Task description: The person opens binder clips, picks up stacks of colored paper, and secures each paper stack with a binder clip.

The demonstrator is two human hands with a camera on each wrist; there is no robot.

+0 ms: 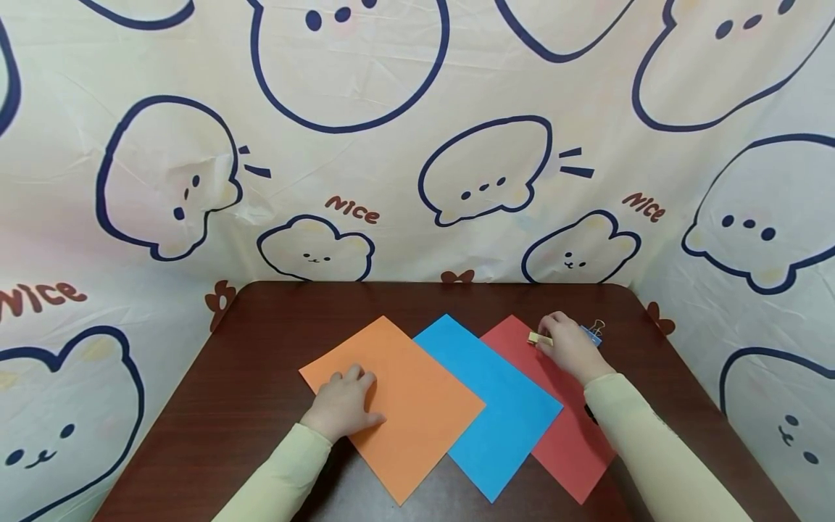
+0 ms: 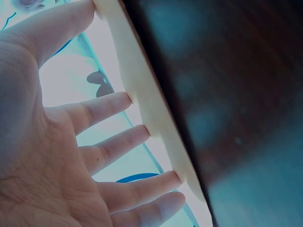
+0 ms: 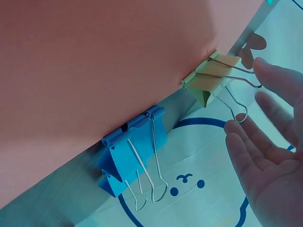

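Observation:
In the head view my left hand rests on the orange sheet with fingers spread. The left wrist view shows its fingertips touching the pale-looking sheet's surface. My right hand is over the far right edge of the red sheet. Its thumb and fingers pinch the wire handles of a yellow binder clip, whose mouth is at the red sheet's edge. A blue binder clip lies beside that same edge, nearer the wrist, with its wire handles pointing outward.
A blue sheet lies between the orange and red ones, the three overlapping in a fan. They are on a dark brown table with rounded far corners. A white cloth printed with cartoon bears hangs behind and along both sides.

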